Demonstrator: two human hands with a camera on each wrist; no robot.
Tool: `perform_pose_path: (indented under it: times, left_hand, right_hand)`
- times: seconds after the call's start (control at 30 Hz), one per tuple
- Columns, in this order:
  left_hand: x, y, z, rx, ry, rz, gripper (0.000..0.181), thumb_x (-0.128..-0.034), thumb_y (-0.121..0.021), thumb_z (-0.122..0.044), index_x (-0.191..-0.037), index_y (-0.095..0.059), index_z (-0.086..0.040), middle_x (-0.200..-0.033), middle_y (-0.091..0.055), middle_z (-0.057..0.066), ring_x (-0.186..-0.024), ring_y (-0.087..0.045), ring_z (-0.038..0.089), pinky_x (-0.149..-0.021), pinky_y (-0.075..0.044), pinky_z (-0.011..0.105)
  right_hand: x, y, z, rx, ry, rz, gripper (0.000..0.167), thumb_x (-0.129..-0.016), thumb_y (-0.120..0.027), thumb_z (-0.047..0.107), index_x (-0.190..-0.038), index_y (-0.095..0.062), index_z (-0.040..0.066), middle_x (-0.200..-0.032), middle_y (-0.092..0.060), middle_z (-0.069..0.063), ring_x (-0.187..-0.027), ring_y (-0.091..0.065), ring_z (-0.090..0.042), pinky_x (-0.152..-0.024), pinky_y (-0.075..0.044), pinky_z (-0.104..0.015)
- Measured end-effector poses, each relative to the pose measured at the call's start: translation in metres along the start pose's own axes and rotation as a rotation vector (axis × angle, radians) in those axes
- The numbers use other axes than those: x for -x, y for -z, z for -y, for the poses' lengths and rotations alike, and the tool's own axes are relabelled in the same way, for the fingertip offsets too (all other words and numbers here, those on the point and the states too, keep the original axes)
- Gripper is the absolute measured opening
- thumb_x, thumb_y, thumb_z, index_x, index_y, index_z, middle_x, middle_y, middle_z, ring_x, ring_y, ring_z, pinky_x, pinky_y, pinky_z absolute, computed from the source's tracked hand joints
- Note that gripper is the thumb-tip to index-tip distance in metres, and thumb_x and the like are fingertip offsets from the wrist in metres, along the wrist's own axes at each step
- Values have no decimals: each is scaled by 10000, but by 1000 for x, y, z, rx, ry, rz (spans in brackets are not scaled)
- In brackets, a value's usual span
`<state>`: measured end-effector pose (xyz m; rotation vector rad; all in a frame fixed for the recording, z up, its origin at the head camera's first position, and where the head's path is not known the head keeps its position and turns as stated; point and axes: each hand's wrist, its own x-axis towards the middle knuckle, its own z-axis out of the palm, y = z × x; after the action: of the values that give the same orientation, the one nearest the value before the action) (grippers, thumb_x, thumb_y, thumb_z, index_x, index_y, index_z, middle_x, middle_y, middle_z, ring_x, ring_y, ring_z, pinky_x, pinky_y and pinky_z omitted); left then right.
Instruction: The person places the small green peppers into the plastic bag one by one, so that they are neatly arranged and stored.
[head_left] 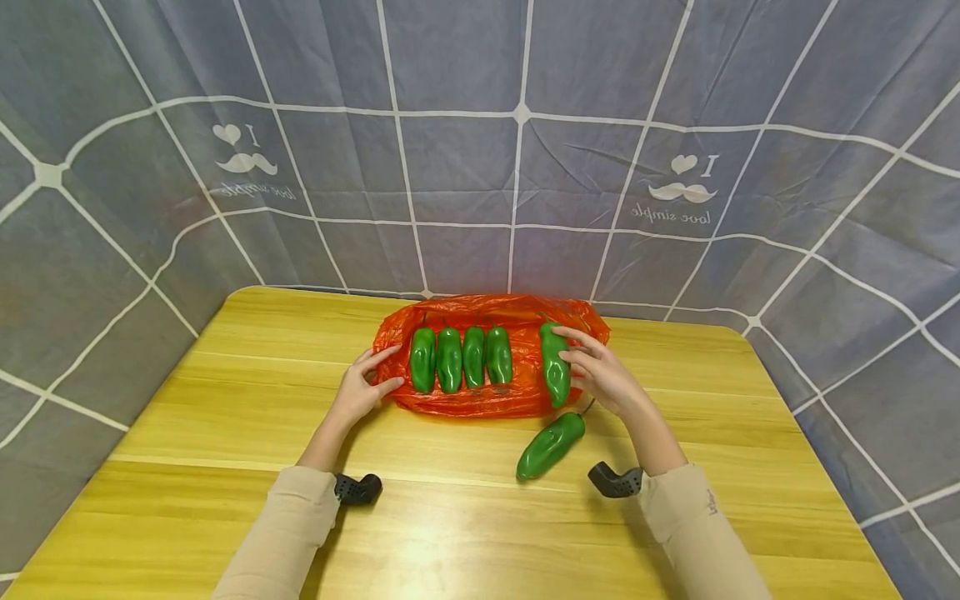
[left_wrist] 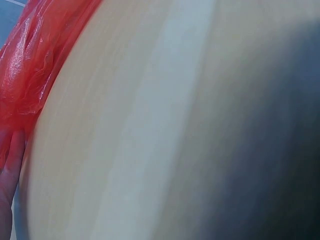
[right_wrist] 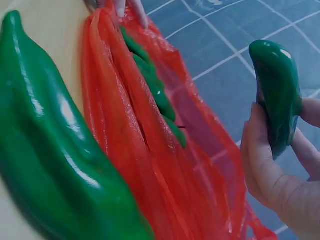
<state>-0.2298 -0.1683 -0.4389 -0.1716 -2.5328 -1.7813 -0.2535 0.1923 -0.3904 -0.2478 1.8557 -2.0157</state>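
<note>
A red plastic bag point(head_left: 525, 402) lies spread across the back of the table. Four green peppers would be a count, so several green peppers point(head_left: 448, 360) lie side by side in it, toward its left. My right hand point(head_left: 611, 382) holds another green pepper point(right_wrist: 277, 90) over the bag's right part, gripped between thumb and fingers. At the bag's left end rests my left hand point(head_left: 360, 390), thumb and a finger spread against the plastic. In the left wrist view only part of its fingers point(left_wrist: 15, 155) shows. One more green pepper point(head_left: 551, 446) lies on the table before the bag.
The wooden table point(head_left: 450, 533) has its back edge just behind the bag. A grey curtain with white lines point(head_left: 465, 167) hangs behind and at both sides. Black wrist pieces point(head_left: 360, 489) sit at both sleeve cuffs.
</note>
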Motion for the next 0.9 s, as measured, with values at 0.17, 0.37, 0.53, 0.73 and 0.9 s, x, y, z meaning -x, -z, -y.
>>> perform_pose_path:
  times: [0.17,0.37,0.53,0.73,0.9]
  left_hand:
    - [1,0,-1,-29,3,-10,511,-790,-670,4,-1270,-500,48,-1343,-308,352,-1068,-466,455,-530,-454,169]
    - [0,0,0,-31,-8,-11,513,-785,-672,8,-1266,-500,54,-1354,-307,351,-1259,-289,447,-949,-380,472]
    - [-1,0,1,-48,-10,-14,510,-785,-675,1,-1265,-507,46,-1342,-345,328,-1165,-404,452,-873,-442,421]
    - [-1,0,2,-52,-15,-13,512,-785,-678,-4,-1265,-507,45,-1333,-350,330,-1059,-470,430,-640,-462,182]
    - [-1,0,2,-20,-15,-5,513,-788,-672,6,-1268,-497,57,-1322,-320,361,-581,-564,423,-418,-426,173]
  right_hand:
    - [-20,-1,-2,6,-67,18,481,-935,-473,74,-1396,-333,57,-1081,-532,-29,-813,-616,-130,-727,-516,-290]
    - [-39,0,-7,34,-108,8,478,-936,-459,54,-1398,-336,39,-1029,-546,-22,-772,-611,-114,-702,-519,-275]
    - [-53,1,-13,50,-130,0,468,-939,-445,36,-1395,-339,36,-1005,-532,-24,-743,-599,-104,-677,-517,-260]
    - [-67,1,-20,95,-154,-36,464,-934,-452,36,-1388,-365,72,-1000,-483,-37,-711,-557,-93,-651,-499,-256]
    - [-75,0,-27,121,-184,-60,466,-932,-466,32,-1384,-383,108,-1029,-440,-65,-656,-512,-93,-633,-467,-264]
